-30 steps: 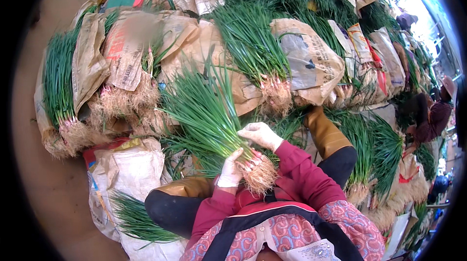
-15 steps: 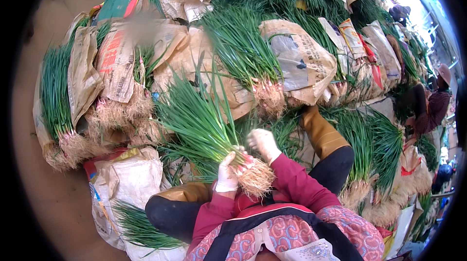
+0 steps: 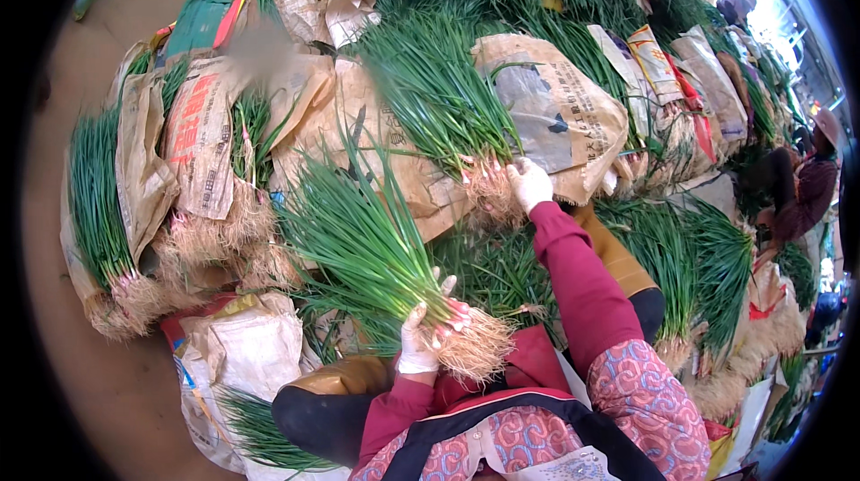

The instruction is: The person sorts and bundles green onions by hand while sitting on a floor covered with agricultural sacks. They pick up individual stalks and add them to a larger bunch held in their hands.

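Note:
My left hand (image 3: 419, 342), in a white glove, is wrapped round a thick bunch of spring onions (image 3: 367, 253) with pink bulbs. The bunch's pale, shaggy roots (image 3: 475, 347) hang over my lap and its green leaves fan out to the far left. My right arm is stretched forward. At its end my gloved right hand (image 3: 530, 184) has its fingers curled at the bulb end of a second heap of spring onions (image 3: 448, 96), which lies on brown sacks. The fingertips are partly hidden among those bulbs and roots.
Brown paper sacks (image 3: 560, 100) and more rooted bunches (image 3: 103, 203) line the far side and left. Loose green leaves (image 3: 493, 266) lie between my boots. A white sack (image 3: 242, 347) is at my left. Another person (image 3: 802, 181) sits at the far right.
My right hand has moved from beside the held bunch, forward and right, to the bulbs of the heap on the sacks. The left hand still grips its bunch, its roots slightly lower.

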`<action>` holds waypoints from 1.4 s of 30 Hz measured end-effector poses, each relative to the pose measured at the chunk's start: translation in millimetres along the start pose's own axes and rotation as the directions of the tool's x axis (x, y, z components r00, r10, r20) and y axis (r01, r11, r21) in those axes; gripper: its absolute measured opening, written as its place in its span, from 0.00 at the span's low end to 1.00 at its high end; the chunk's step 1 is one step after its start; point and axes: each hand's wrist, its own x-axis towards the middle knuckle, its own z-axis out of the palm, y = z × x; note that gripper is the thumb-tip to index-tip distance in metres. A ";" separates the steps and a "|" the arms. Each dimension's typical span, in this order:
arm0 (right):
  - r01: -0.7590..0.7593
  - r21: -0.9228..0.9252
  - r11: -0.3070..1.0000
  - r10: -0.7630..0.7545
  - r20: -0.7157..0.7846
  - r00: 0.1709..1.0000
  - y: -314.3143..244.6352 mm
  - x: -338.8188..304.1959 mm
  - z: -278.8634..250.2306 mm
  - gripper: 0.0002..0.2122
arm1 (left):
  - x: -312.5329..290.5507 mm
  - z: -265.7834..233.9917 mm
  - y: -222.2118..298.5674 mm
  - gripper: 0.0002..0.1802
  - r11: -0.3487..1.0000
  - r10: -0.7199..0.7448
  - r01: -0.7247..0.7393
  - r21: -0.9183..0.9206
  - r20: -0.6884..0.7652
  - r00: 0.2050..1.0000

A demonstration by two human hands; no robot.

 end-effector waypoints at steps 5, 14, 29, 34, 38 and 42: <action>0.117 0.249 0.961 -0.101 -0.076 0.992 -7.7 -7.4 -5.0 0.12 | 0.1 1.9 1.8 0.41 0.996 0.052 -0.045 0.080 -0.087 0.995; 0.578 0.163 0.800 -0.600 0.176 0.781 -30.5 -129.5 -31.9 0.08 | -6.4 -23.6 1.7 0.39 0.997 0.046 -0.038 0.061 -0.123 0.991; -0.311 0.574 0.757 0.266 0.164 0.950 37.6 46.7 27.9 0.17 | -4.1 -10.8 -0.7 0.40 0.996 -0.024 0.032 0.088 -0.089 0.996; -0.146 0.344 0.928 0.026 0.332 0.943 6.5 40.2 11.2 0.15 | -8.6 -12.5 5.9 0.40 0.993 0.005 0.009 0.116 -0.121 0.993; 0.008 0.715 0.700 -0.114 0.100 0.988 -5.0 23.3 -19.4 0.12 | -10.0 -13.8 5.7 0.38 0.996 0.028 -0.016 0.086 -0.139 0.990; 0.385 0.223 0.896 -0.361 -0.141 0.922 -19.4 -23.9 -51.9 0.12 | -8.9 -21.0 7.5 0.38 0.999 0.037 -0.034 0.024 -0.098 0.994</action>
